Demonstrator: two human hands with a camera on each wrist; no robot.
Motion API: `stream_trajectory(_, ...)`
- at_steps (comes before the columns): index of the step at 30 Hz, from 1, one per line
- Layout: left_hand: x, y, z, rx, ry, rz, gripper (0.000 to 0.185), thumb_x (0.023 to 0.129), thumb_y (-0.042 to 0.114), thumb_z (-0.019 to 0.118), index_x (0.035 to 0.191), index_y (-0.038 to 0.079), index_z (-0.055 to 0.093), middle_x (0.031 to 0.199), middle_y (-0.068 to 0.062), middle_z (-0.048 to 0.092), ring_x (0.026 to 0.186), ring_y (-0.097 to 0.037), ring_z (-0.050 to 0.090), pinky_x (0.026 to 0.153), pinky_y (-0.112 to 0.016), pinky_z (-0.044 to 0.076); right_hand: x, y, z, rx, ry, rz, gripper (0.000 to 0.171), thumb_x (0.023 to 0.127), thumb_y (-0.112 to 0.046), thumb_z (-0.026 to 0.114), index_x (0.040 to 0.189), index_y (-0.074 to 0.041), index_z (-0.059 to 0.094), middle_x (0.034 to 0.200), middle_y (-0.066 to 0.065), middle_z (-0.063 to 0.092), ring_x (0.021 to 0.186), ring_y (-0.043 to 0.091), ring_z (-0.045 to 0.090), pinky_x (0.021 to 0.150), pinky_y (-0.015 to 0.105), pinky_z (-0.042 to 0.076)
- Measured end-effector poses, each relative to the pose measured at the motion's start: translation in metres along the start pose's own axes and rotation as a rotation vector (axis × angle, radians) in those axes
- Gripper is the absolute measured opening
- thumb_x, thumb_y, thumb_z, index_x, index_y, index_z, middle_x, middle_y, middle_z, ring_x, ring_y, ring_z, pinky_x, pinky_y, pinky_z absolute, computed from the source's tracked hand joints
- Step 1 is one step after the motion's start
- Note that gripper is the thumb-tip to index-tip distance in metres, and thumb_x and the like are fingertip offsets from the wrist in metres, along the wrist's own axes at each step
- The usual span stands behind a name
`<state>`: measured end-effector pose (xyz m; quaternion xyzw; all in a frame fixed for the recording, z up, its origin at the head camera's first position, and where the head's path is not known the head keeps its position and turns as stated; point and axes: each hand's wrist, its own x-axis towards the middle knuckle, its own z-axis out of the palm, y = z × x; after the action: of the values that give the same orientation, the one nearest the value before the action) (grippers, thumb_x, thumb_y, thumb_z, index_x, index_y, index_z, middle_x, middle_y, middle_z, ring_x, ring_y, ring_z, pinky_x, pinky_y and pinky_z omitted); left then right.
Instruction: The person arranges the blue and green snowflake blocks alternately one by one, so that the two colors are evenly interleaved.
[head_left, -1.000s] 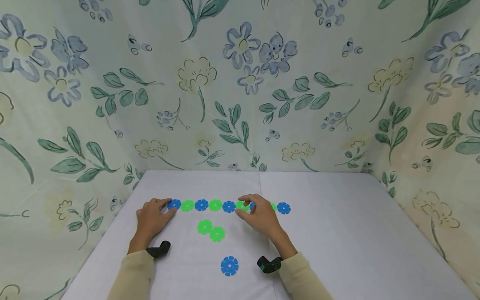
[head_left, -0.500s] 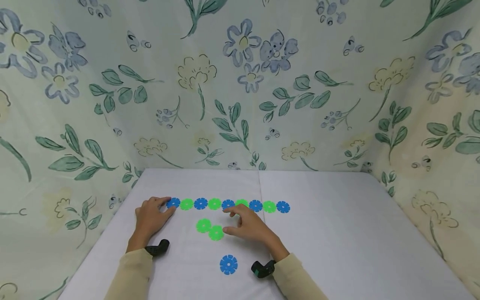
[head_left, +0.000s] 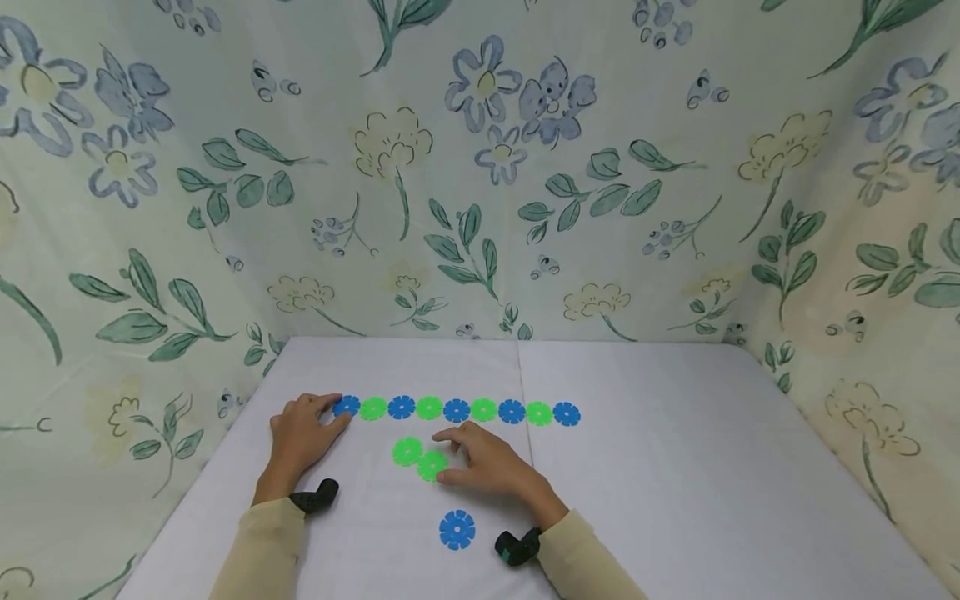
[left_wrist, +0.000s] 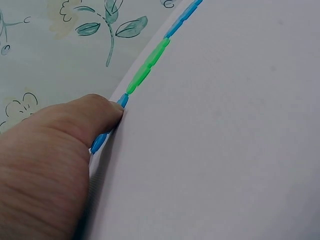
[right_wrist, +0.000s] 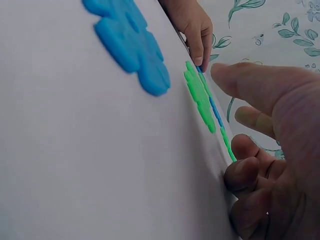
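Note:
In the head view, a straight row of notched, flower-shaped plastic discs, blue and green by turns, lies edge to edge. My left hand (head_left: 302,433) holds its leftmost blue disc (head_left: 347,406) between thumb and index finger; the left wrist view shows the thumb (left_wrist: 107,112) on its near edge. Nearer to me lie two touching green discs (head_left: 407,452). Over the right one of this pair, a green disc (head_left: 431,467), my right hand (head_left: 487,462) has its thumb and index finger apart; whether the thumb touches it I cannot tell.
A single blue disc (head_left: 457,530) lies closer to me, below the right hand. The row's right end is a blue disc (head_left: 567,414). White cloth covers the table (head_left: 675,483); floral fabric (head_left: 480,250) stands behind it and at both sides.
My right hand has left the row, moving left and towards me to the green pair, and uncovered the row's right part. The left hand stays at the left end.

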<state>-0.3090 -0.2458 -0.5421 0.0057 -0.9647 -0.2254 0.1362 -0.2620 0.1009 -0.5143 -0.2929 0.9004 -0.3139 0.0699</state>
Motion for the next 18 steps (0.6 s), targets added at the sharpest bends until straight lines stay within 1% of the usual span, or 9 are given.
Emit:
stream_trajectory(5, 0.0001, -0.0003, 0.0003, 0.004, 0.006, 0.007, 0.051, 0.092, 0.044, 0.068, 0.135, 0.017, 0.063, 0.127, -0.020, 0.061, 0.115, -0.040, 0.053, 0.084, -0.054, 0.033, -0.0004, -0.0036, 0.0039, -0.069, 0.004, 0.043, 0.058, 0.085, -0.049, 0.075, 0.138, -0.035, 0.058, 0.111, -0.009, 0.059, 0.091, 0.003, 0.054, 0.077, 0.023, 0.045)
stream_trajectory(6, 0.0004, -0.0002, 0.0003, 0.004, 0.008, 0.008, 0.051, 0.092, 0.044, 0.068, 0.135, 0.017, 0.063, 0.127, -0.020, 0.061, 0.115, -0.040, 0.053, 0.084, -0.054, 0.033, -0.0003, -0.0043, 0.0043, -0.077, 0.005, 0.045, 0.058, 0.084, -0.049, 0.076, 0.137, -0.034, 0.059, 0.110, -0.009, 0.059, 0.091, 0.004, 0.054, 0.077, 0.024, 0.045)
stream_trajectory(8, 0.0002, -0.0001, 0.0003, 0.005, 0.008, 0.006, 0.050, 0.092, 0.044, 0.068, 0.135, 0.018, 0.063, 0.127, -0.020, 0.061, 0.115, -0.040, 0.054, 0.084, -0.054, 0.033, -0.0003, -0.0046, 0.0057, -0.097, 0.003, 0.057, 0.057, 0.083, -0.051, 0.076, 0.136, -0.035, 0.059, 0.109, -0.011, 0.058, 0.091, 0.003, 0.053, 0.076, 0.023, 0.044)
stream_trajectory(12, 0.0004, 0.0004, 0.0004, 0.004, 0.005, 0.007, 0.051, 0.092, 0.044, 0.067, 0.135, 0.018, 0.063, 0.128, -0.020, 0.061, 0.116, -0.041, 0.053, 0.084, -0.054, 0.033, 0.0008, -0.0035, 0.0086, -0.128, 0.002, 0.051, 0.057, 0.083, -0.054, 0.075, 0.135, -0.035, 0.061, 0.108, -0.012, 0.056, 0.087, 0.003, 0.052, 0.073, 0.022, 0.043)
stream_trajectory(18, 0.0006, -0.0001, 0.0006, -0.006, 0.000, 0.004, 0.051, 0.093, 0.044, 0.067, 0.136, 0.017, 0.063, 0.129, -0.021, 0.061, 0.117, -0.041, 0.053, 0.085, -0.055, 0.032, 0.0017, -0.0062, 0.0091, -0.147, 0.008, 0.043, 0.055, 0.083, -0.053, 0.076, 0.133, -0.033, 0.063, 0.107, -0.009, 0.057, 0.082, 0.004, 0.050, 0.069, 0.021, 0.041)
